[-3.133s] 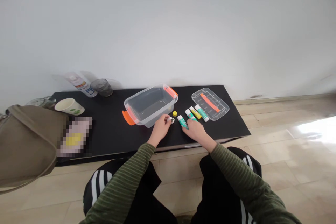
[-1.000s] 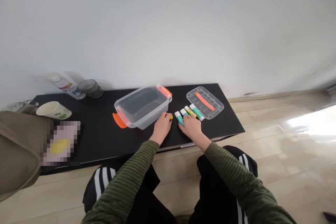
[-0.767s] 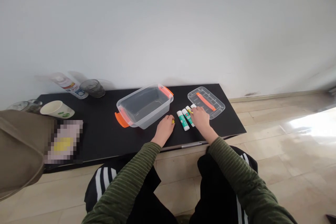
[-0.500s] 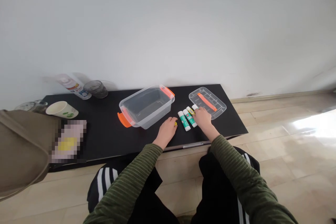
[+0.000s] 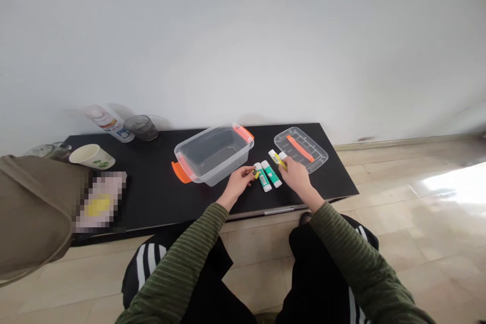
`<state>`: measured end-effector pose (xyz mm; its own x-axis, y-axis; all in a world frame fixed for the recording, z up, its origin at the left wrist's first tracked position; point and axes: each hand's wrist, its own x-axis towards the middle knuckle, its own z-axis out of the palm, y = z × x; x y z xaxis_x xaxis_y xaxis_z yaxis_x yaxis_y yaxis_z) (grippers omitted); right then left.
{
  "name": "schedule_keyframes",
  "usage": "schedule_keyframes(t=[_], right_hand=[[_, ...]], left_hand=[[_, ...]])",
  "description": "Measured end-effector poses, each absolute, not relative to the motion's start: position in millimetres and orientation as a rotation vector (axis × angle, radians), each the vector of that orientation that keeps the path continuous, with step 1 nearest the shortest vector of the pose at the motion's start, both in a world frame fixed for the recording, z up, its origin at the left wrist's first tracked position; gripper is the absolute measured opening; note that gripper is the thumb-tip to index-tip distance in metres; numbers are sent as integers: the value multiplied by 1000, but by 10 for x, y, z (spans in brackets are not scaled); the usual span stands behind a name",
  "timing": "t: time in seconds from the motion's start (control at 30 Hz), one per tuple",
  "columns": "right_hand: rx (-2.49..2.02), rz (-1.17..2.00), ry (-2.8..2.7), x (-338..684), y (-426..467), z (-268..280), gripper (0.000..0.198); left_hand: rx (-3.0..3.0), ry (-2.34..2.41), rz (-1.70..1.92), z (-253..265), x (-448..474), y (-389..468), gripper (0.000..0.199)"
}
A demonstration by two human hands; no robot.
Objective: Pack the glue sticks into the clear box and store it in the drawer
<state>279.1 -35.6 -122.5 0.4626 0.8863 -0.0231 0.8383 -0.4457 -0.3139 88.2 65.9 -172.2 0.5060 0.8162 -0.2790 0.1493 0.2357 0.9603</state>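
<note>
My right hand (image 5: 296,176) is closed on a yellow-and-white glue stick (image 5: 272,154). Another white end (image 5: 282,155) shows just behind its fingers; the rest of that piece is hidden. My left hand (image 5: 239,183) pinches a small yellow object with a dark part (image 5: 256,174), too small to name. Two green-and-white glue sticks lie side by side between the hands: one (image 5: 263,180) right at the left fingertips, the other (image 5: 272,175) nearer the right hand. Behind my left hand stands an open clear plastic box (image 5: 228,167) with orange clips.
A clear lid (image 5: 317,148) with an orange handle lies at the right of the black tabletop (image 5: 159,187). On the left are a paper cup (image 5: 89,156), a dark glass (image 5: 141,128), a spray can (image 5: 110,124) and a blurred-out patch (image 5: 98,202). A brown cloth-like shape (image 5: 34,217) juts in.
The green-and-white glue sticks have shifted slightly left, one now at my left fingertips. The yellow-and-white stick in my right hand shows more clearly, apart from the green ones.
</note>
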Motion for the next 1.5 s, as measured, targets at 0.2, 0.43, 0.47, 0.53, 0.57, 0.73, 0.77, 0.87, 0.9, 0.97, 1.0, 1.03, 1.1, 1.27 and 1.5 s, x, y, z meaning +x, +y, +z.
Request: schedule_keyframes(t=[0.2,0.43,0.47,0.53,0.57,0.73,0.77,0.87,0.9,0.97,1.0,1.03,1.1,1.27,1.5], right_hand=[[-2129,404,-1610,2577,-595,-1234,20],[-2105,428,-1680,2498,-649,-1213,18],[-2118,422,-1683,2502,-651,-1202,19],[-2138,397,-1688,2508,-659,-1183,22],[-2146,383,-1690,2510,-665,-1176,23],[-2126,345,-1729,2505,-700,-1168,26],[-2120,339,-1740,2503,-706,-1169,26],[-2118,340,-1755,2493,-716,-1170,28],[-2119,347,-1755,2490,-716,-1170,28],[-2119,362,-1747,2485,-712,-1172,28],[-2118,371,-1743,2483,-709,-1174,28],[-2117,382,-1737,2483,-705,-1178,29],[-2113,410,-1723,2483,-698,-1185,30],[-2085,487,-1639,2495,-693,-1180,25],[-2089,630,-1432,2569,-658,-1230,17]], left_hand=[[770,776,646,-1570,850,580,19],[719,769,644,-1553,863,516,16],[764,783,644,-1564,861,518,20],[867,822,646,-1588,853,525,31],[916,842,647,-1599,849,529,37],[1081,894,643,-1649,845,528,49],[1099,894,640,-1658,849,523,49],[1105,895,635,-1675,863,507,47],[1096,893,636,-1677,868,504,47],[1076,881,643,-1681,874,502,47],[1069,872,647,-1684,876,502,47],[1066,863,649,-1690,877,504,47],[1066,854,652,-1711,881,507,45],[1075,832,646,-1787,925,518,41],[942,809,650,-1766,1073,500,40]])
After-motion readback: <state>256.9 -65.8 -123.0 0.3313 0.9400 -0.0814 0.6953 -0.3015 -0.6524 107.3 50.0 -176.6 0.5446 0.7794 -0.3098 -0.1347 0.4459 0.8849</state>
